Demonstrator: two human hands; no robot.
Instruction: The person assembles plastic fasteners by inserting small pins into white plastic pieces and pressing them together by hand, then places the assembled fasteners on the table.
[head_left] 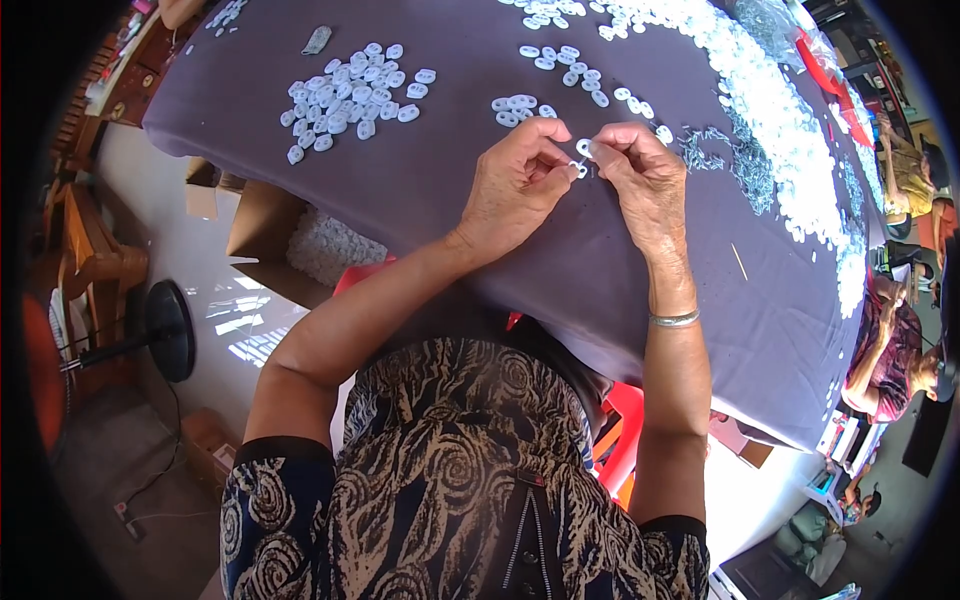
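Pinching small white holed piece (586,148) in right hand (652,190), thumb to fingers; clamping second white piece (577,171), just beside, in left hand (510,187), above near side of bench (400,195). Cannot tell whether joined. Just beyond, see small cluster of white ovals (519,103); farther left, loose pile of ovals (350,93). To right, note heap of tiny grey bits (751,165), then long white heap (790,150).
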